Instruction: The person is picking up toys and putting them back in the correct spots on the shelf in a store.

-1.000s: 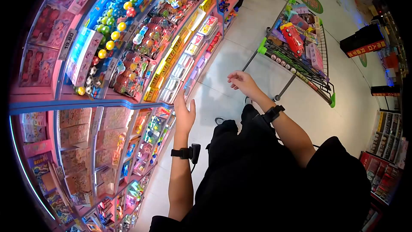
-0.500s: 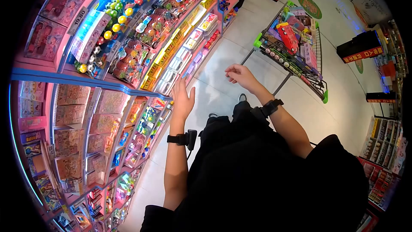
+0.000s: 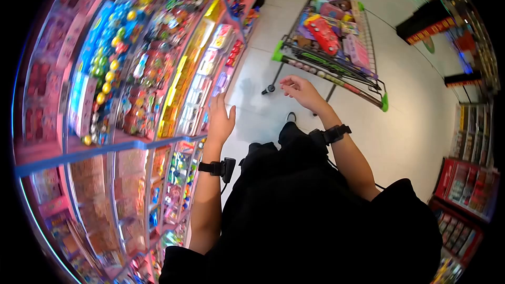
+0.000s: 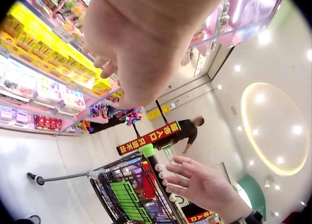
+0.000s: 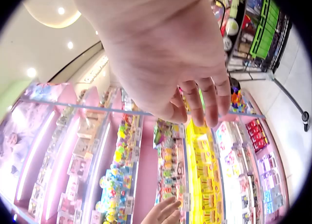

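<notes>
Nearer now, the shopping cart (image 3: 332, 77) stands beyond the right hand (image 3: 302, 91) (loose, empty), left hand (image 3: 221, 121) straight-fingered.

Between the left hand (image 3: 221, 121) and the right hand (image 3: 303, 93) the air is open, with only floor (image 3: 251, 106) and a wheel (image 3: 269, 90) of the cart (image 3: 384, 103) low down. The packed shelf (image 3: 36, 150) walls off the left side; whether the left fingers touch it cannot be told. Ahead of the right hand, the handle (image 3: 315, 72) bars the way, and goods (image 3: 322, 34) crowd the basket behind it. Right of the cart, open floor runs to the far rack (image 3: 475, 132).
</notes>
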`<state>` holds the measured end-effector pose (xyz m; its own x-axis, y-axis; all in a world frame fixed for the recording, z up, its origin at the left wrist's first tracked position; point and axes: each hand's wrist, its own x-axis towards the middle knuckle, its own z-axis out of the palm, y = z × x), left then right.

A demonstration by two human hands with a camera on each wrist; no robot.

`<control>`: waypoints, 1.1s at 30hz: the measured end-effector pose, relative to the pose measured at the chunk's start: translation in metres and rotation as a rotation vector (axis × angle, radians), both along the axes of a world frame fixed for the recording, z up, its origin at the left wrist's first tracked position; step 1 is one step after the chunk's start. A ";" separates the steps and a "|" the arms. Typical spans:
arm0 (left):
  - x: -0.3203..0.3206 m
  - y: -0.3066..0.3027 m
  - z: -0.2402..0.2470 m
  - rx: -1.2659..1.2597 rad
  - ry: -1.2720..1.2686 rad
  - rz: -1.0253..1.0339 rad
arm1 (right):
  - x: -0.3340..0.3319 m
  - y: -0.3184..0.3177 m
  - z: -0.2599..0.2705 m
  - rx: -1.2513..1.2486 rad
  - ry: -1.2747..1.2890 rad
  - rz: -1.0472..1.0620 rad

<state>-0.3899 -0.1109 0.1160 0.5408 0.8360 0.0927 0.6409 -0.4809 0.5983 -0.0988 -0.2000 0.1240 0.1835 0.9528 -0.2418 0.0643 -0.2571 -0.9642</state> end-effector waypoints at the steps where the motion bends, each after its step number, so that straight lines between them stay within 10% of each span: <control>1: 0.027 0.009 -0.005 0.012 -0.020 -0.082 | 0.024 -0.020 0.004 0.022 -0.046 -0.075; 5: 0.182 0.010 0.019 0.011 -0.230 -0.496 | 0.116 -0.131 0.031 0.084 -0.422 -0.486; 13: 0.355 -0.049 0.030 -0.022 -0.220 -0.947 | 0.157 -0.237 0.017 -0.054 -0.324 -0.984; 33: 0.340 0.001 0.014 -0.068 -0.075 -0.537 | 0.291 -0.030 -0.043 0.022 -0.465 -0.343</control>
